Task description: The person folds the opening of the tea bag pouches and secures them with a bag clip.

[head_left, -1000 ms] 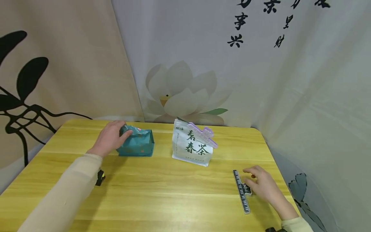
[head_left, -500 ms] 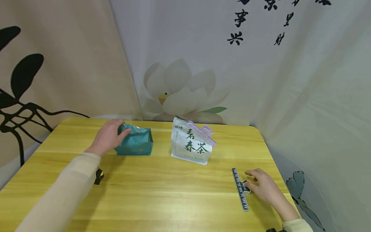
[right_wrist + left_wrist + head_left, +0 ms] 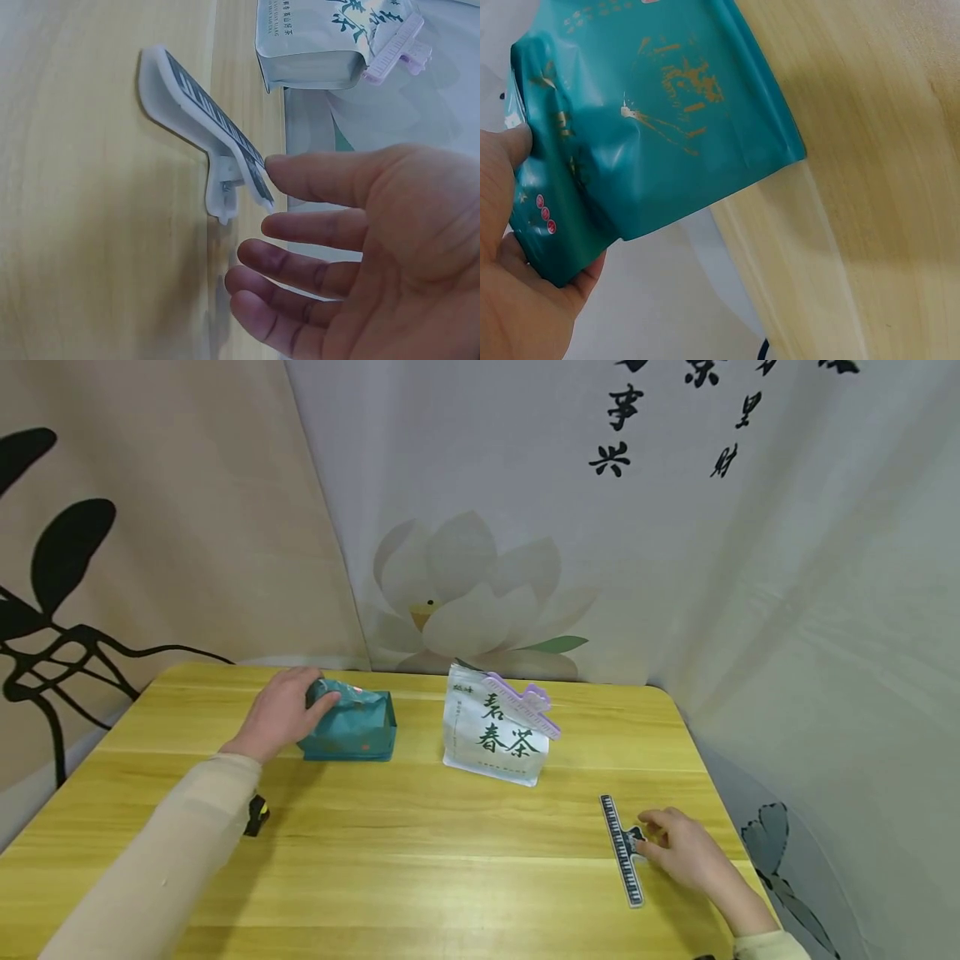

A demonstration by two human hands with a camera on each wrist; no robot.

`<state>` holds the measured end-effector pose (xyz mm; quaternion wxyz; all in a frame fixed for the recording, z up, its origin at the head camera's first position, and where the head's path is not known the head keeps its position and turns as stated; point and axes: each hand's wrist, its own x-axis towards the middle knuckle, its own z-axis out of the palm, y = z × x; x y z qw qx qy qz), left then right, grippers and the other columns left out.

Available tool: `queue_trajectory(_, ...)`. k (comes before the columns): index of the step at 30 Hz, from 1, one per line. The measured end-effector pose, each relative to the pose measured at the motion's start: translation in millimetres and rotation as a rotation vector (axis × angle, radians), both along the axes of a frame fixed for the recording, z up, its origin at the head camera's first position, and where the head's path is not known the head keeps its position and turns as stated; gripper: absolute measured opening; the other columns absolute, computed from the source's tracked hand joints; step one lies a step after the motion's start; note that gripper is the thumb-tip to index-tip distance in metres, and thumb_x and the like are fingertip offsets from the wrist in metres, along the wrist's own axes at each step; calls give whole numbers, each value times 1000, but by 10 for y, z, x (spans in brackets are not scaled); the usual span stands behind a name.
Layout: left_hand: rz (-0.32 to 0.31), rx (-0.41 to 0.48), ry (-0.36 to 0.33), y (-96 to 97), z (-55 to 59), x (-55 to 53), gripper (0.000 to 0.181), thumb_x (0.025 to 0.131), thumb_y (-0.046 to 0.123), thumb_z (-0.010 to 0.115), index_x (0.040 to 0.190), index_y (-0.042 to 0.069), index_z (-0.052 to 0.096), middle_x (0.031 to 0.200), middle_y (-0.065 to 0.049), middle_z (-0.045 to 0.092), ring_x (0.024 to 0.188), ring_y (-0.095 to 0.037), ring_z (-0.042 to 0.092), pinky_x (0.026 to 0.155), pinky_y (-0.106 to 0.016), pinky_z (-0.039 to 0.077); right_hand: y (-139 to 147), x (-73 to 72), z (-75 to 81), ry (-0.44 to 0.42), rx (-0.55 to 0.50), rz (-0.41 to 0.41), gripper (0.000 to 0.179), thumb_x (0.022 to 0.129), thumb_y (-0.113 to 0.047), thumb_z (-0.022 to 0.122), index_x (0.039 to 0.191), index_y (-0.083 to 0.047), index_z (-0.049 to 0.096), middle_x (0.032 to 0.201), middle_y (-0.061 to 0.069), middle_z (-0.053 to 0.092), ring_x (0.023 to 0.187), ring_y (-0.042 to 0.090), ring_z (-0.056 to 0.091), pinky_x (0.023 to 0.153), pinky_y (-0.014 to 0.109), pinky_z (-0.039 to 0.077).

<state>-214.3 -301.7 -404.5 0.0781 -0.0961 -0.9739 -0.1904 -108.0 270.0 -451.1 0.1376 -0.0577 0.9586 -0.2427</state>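
At the left of the table, my left hand [image 3: 279, 714] grips the folded top of a teal foil tea bag [image 3: 358, 728]. The left wrist view shows the thumb on one side of the fold [image 3: 551, 165] and the fingers behind it. A bag clip [image 3: 621, 852] with a black-and-white piano-key pattern lies on the table at the right. My right hand [image 3: 686, 853] is beside this clip, fingers relaxed and spread. In the right wrist view its thumb tip [image 3: 281, 171] is right at the clip's handle, with the other fingers apart from the handle.
A white tea bag [image 3: 483, 731] stands near the middle back, a purple bag clip [image 3: 525, 706] across its top corner. A wooden table [image 3: 420, 860] bears everything, with a printed curtain [image 3: 487, 485] behind it. Near the left forearm shows a small black-and-yellow object [image 3: 257, 816].
My right hand's fingers have shifted slightly right and its thumb has come to the clip's handle. The left hand keeps its hold on the teal bag. The head view has shifted a little.
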Motion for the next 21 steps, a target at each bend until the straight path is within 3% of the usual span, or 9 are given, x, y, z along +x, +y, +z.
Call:
queue_trajectory(7, -3, 4, 12, -4, -1, 7, 40, 105, 28, 63, 123, -7, 59, 131, -32, 60, 124, -52, 52, 103, -66, 42, -4, -3, -11, -22, 25, -10, 38, 94, -20, 76, 123, 3, 69, 109, 7, 67, 97, 25, 65, 85, 49, 56)
queue_trajectory(14, 6, 8, -6, -12, -7, 18, 46, 105, 28, 62, 132, -9, 57, 137, -34, 56, 129, -54, 48, 107, -68, 39, -14, -9, -20, -11, 51, -1, 23, 93, -21, 77, 109, -4, 73, 97, 3, 62, 83, 18, 55, 73, 39, 49)
queue_trajectory(21, -5, 16, 3, -6, -1, 14, 44, 105, 29, 62, 129, -8, 58, 135, -34, 57, 127, -53, 50, 104, -68, 40, -13, 23, -59, -1, 45, -4, 14, 93, -19, 77, 99, -8, 72, 92, 1, 58, 79, 18, 49, 69, 36, 45)
